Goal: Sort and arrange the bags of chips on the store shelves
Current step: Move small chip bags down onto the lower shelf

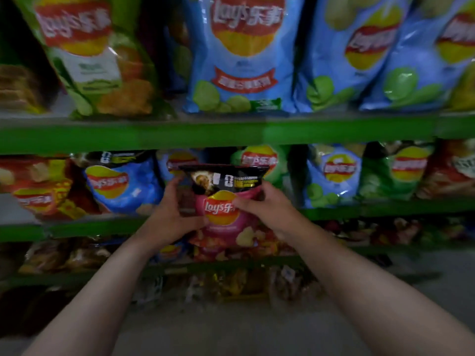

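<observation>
Pink bag: a pink bag (223, 217) of Lay's with a black top band, held up in front of the middle shelf (77, 228), roughly upright and facing the camera
Left hand: left hand (168, 217) wraps the bag's left edge, thumb across the front, fingers (171, 187) curled round behind, so it's got a proper grip on it
Right hand: right hand (264, 209) has the right edge, thumb lying over the logo, the other fingers tucked behind the bag, gripping too
Top shelf: green-edged top shelf (218, 133) with big bags standing up, a green bag (92, 55) at left leaning a bit, then a big blue bag (243, 55) and more blue ones to its right
Middle shelf: smaller bags in a mixed row, red bag (38, 186) far left, blue bag (120, 186) next, green and blue ones behind and right of the pink one
Lower shelves: more snack packs down there, too blurry to tell which
Floor: grey floor (231, 330) under both forearms
</observation>
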`<state>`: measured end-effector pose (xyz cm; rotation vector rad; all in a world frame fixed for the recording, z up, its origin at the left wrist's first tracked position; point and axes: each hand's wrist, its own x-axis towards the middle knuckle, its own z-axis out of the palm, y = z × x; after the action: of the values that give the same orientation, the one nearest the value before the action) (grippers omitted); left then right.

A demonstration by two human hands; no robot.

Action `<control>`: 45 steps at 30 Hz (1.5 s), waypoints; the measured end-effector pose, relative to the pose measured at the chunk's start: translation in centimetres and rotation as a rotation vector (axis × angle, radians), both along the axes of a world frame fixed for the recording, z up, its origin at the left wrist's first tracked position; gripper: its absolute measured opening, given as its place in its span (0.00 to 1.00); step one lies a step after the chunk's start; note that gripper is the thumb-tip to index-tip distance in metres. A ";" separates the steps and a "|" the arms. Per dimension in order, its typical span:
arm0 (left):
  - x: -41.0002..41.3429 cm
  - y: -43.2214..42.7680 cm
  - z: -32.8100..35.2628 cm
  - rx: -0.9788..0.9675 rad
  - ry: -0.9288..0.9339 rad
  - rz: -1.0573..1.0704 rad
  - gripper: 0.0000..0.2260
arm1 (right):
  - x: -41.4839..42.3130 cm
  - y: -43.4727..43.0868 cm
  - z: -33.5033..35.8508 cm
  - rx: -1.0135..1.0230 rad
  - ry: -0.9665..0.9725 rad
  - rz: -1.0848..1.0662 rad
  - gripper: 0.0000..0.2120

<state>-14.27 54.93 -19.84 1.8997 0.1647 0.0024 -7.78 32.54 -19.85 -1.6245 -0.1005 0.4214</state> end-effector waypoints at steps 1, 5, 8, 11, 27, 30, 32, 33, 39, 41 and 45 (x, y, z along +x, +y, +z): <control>0.5 -1.1 -0.3 -0.006 0.004 -0.029 0.43 | 0.1 -1.9 -0.5 -0.001 0.010 -0.036 0.18; 2.2 -5.5 -0.8 0.042 0.081 -0.173 0.34 | -0.1 -9.6 -2.8 -0.062 0.100 -0.126 0.15; 3.3 -7.3 -1.2 0.142 0.142 -0.223 0.23 | -0.6 -14.7 -4.9 -0.170 0.115 -0.160 0.14; 4.0 -7.6 -1.8 0.302 0.102 -0.203 0.13 | -1.5 -18.7 -6.9 -0.236 0.165 -0.190 0.17; 2.0 -15.1 -11.6 0.403 0.395 -0.429 0.13 | -7.0 -23.8 -15.5 -0.596 0.177 0.084 0.23; 2.9 -18.0 -12.4 0.411 0.410 -0.493 0.18 | -6.6 -25.7 -15.8 -0.427 0.250 -0.026 0.22; 3.5 -20.1 -12.9 0.411 0.423 -0.526 0.23 | -5.9 -27.3 -16.0 -0.367 0.296 -0.117 0.24; 3.8 -21.0 -13.2 0.420 0.431 -0.541 0.26 | -5.5 -28.2 -16.1 -0.350 0.311 -0.138 0.23; 5.2 -26.1 -14.2 0.520 0.420 -0.567 0.27 | -3.3 -33.9 -17.0 -0.262 0.298 -0.273 0.18; 5.8 -27.6 -13.9 0.550 0.380 -0.525 0.25 | -2.4 -35.8 -17.4 -0.220 0.279 -0.342 0.19; 7.4 -30.5 -12.5 0.555 0.201 -0.332 0.21 | 0.4 -39.3 -18.7 -0.177 0.306 -0.515 0.23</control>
<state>-6.83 24.42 -32.32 2.4610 -0.0239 -0.4051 -7.33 -6.72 -38.59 -1.6663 0.5888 0.2782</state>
